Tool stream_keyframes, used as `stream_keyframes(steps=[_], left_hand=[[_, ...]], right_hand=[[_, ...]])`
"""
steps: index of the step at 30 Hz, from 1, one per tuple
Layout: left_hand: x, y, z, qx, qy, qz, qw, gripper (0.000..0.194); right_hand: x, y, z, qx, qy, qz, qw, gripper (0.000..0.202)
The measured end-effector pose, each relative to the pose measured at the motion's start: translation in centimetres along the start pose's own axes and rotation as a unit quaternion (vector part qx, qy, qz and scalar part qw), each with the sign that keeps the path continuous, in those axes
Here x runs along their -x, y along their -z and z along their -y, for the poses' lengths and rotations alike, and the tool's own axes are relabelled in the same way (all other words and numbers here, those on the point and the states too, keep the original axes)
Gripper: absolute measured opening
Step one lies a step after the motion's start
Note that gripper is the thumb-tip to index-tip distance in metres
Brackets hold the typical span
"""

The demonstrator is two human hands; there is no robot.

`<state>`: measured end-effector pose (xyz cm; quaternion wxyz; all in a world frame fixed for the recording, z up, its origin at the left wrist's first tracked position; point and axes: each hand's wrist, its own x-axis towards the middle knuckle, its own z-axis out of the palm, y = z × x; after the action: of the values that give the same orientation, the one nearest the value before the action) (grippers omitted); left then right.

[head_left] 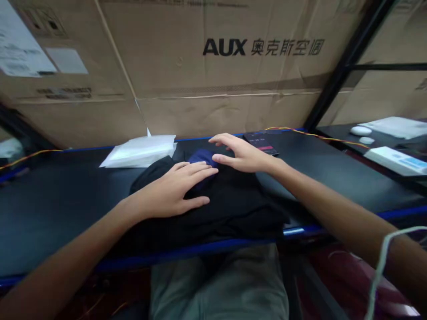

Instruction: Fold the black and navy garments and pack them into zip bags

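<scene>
A black cloth garment (230, 209) lies bunched on the dark table, reaching its front edge. Part of a navy blue piece of fabric (202, 156) shows at the garment's far side, between my hands. My left hand (178, 189) rests flat on the black cloth, fingers stretched out and pointing right, the fingertips over the blue fabric. Just right of the blue fabric, my right hand (238, 153) hovers over the cloth with its fingers apart. Neither hand grips anything. How the garment is folded is hard to tell against the dark table.
White sheets or envelopes (142, 151) are stacked at the back left. A phone (260, 143) lies behind my right hand. Large cardboard boxes (213, 111) stand along the back. At the right are a white box (396, 161) and a black frame post (336, 84). A pale cable (383, 258) crosses my right forearm.
</scene>
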<state>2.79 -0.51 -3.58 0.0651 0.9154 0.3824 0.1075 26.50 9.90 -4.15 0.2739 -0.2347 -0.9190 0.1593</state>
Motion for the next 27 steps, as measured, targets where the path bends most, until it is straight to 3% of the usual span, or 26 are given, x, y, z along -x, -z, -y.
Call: stream_keyframes(steps=[3, 6, 10, 12, 13, 15, 18, 20, 22, 25, 27], left_hand=[[0.0, 0.5, 0.1, 0.03, 0.011, -0.035, 0.999, 0.056], [-0.1, 0.9, 0.2, 0.04, 0.017, -0.036, 0.998, 0.042], [0.0, 1.9, 1.4, 0.08, 0.02, -0.014, 0.996, 0.039], [0.3, 2.7, 3.4, 0.084, 0.065, -0.08, 0.991, 0.042], [0.6, 3.0, 4.7, 0.061, 0.098, -0.13, 0.985, 0.045], [1.4, 3.6, 8.0, -0.009, 0.168, -0.176, 0.97, 0.048], [2.8, 3.7, 12.5, -0.081, 0.245, -0.148, 0.955, 0.051], [3.4, 3.7, 14.1, -0.072, 0.302, -0.119, 0.943, 0.044], [3.7, 4.0, 14.3, -0.057, 0.325, -0.132, 0.935, 0.039], [3.6, 5.0, 12.7, -0.02, 0.313, -0.222, 0.923, 0.031], [3.6, 5.9, 11.2, 0.064, 0.297, -0.295, 0.906, 0.024]], right_hand=[[0.0, -2.1, 0.3, -0.01, 0.048, 0.054, 0.997, 0.05], [0.1, -3.1, 0.3, -0.006, 0.041, 0.116, 0.992, 0.048], [0.4, -3.2, 0.2, 0.016, 0.032, 0.105, 0.994, 0.05], [0.5, -3.1, 0.3, 0.034, 0.029, 0.093, 0.995, 0.051], [0.6, -3.1, 0.5, 0.043, 0.031, 0.087, 0.995, 0.052], [0.6, -2.9, 1.0, 0.058, 0.049, 0.078, 0.994, 0.054], [0.1, -2.6, 2.0, 0.069, 0.091, 0.081, 0.99, 0.063], [-0.5, -2.5, 2.5, 0.075, 0.111, 0.096, 0.986, 0.072], [-1.4, -2.4, 3.0, 0.077, 0.118, 0.122, 0.982, 0.077], [-2.6, -2.5, 3.6, 0.083, 0.11, 0.167, 0.976, 0.077], [-3.1, -2.6, 4.0, 0.098, 0.098, 0.178, 0.974, 0.069]])
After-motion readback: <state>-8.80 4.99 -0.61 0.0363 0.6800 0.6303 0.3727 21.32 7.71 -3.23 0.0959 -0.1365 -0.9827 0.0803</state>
